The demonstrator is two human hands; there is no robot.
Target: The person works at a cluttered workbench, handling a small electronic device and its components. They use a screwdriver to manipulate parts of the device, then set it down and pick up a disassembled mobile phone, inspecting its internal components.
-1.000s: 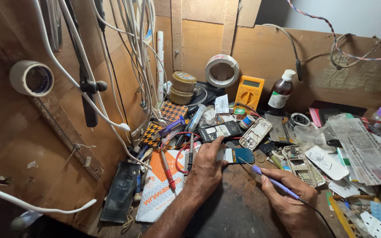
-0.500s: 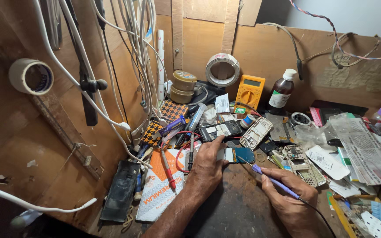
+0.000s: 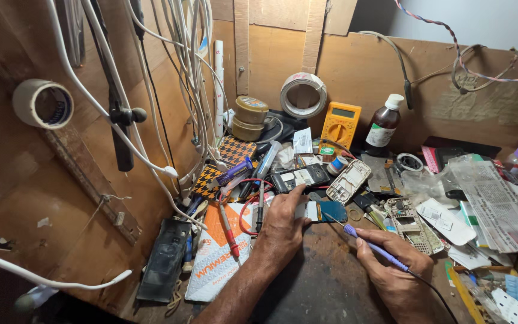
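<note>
Left hand (image 3: 283, 225) pins small blue phone part (image 3: 322, 211) on table (image 3: 325, 288), centre, fingers pressed on it. Right hand (image 3: 394, 273), fingers wrapped around purple soldering iron (image 3: 373, 246), tip at part; yellow multimeter (image 3: 340, 123) far behind.

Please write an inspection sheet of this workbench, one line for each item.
Surface: dark worn wooden bench, mostly covered.
Job's things: small blue circuit board; purple soldering iron, tip close to the board.
Clutter: yellow multimeter, brown bottle, round tins, opened phone parts, papers.
Hands: left hand presses the board down; right hand grips the iron like a pen.
Cables: white cables hang at left; red lead on the bench.
Surroundings: brown board walls; tape roll on the left wall.
</note>
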